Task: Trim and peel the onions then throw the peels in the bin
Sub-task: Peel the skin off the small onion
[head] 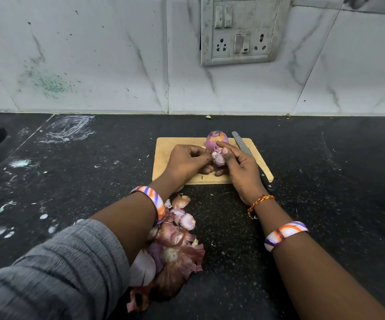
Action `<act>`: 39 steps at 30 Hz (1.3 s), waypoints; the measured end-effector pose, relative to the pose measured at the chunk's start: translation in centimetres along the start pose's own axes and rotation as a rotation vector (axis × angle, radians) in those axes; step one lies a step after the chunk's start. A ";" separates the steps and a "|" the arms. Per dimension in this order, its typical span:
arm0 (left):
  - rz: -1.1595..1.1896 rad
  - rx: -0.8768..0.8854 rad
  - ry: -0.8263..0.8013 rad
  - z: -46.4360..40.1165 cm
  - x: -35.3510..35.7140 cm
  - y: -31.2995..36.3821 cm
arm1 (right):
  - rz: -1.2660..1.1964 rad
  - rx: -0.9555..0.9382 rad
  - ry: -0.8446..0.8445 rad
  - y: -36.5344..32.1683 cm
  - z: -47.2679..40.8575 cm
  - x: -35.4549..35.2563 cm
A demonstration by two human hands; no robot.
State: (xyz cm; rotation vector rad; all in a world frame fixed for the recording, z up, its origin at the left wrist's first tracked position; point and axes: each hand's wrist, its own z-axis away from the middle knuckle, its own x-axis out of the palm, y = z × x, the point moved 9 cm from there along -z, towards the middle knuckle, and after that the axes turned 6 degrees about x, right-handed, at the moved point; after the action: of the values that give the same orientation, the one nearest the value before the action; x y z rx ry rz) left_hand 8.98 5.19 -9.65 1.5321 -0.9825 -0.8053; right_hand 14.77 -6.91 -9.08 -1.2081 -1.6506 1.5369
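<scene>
- The knife (242,145) lies along the right edge of the cutting board (163,155); the right hand (240,168) covers its middle section, so only the flat grey blade tip and a dark riveted handle end show.
- The small onion (218,158) sits between both hands over the board; fingers hide most of it, leaving a pale, glossy purple-white patch with loose papery skin visible.
- The left hand (187,163) has its fingertips curled in against the small onion's left side, pinching at the skin; the exact contact point is hidden.
- The right hand cups the small onion from the right, thumb pressed on its top, index finger extended and touching the larger onion (217,140) behind.
- The larger onion stands on the far part of the board, rounded, purple, with an orange-brown patch of dry skin at the top; its lower front is hidden by the hands.
- The peel pile (175,245) lies on the black speckled countertop (325,181) near the person, partly covered by the left forearm; pieces are thin, curled and pink to brown.
- The cutting board is light wood, rectangular, with rounded corners.
- A dark recess at the left frame edge is cut off and cannot be identified.
- The wall socket plate (242,31) is grimy and mounted on marbled tiles.
</scene>
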 end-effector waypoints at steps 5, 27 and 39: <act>-0.013 0.008 -0.020 0.1 0.2 0.1 | 0.014 -0.014 -0.018 -0.2 0.1 0.2; -0.052 0.011 0.032 0.2 -0.2 0.3 | 0.023 -0.067 -0.064 -0.9 0.4 0.6; -0.009 0.045 0.063 0.1 -0.5 0.5 | 0.020 -0.041 0.022 -0.6 0.3 0.0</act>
State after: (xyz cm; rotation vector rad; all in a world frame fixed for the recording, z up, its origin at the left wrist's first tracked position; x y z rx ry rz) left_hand 8.57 5.59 -9.22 1.5918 -0.9538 -0.7418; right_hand 14.37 -7.00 -8.55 -1.2625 -1.6682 1.5035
